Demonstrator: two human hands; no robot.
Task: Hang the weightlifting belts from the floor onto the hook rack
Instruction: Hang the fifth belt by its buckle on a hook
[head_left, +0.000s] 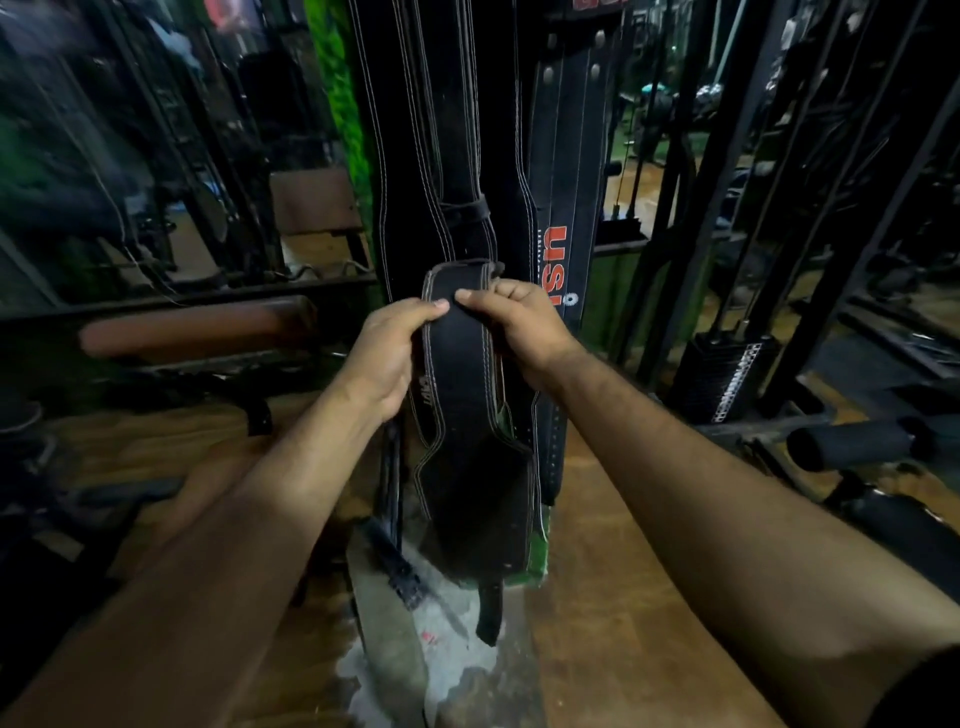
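A black leather weightlifting belt (467, 415) with white stitching hangs folded between my hands, its strap end dangling near the floor. My left hand (387, 353) grips its left edge with the thumb on the front. My right hand (519, 325) pinches its upper right edge. Behind it, a long black stitched belt (431, 130) and a black belt with red lettering (561, 208) hang down from above; their hooks are out of view.
A brown padded bench (197, 327) stands at the left. A weight stack (727, 374) and black foam rollers (852, 441) are at the right. The wooden floor (623, 571) has a grey concrete patch below the belt. Machine frames stand on both sides.
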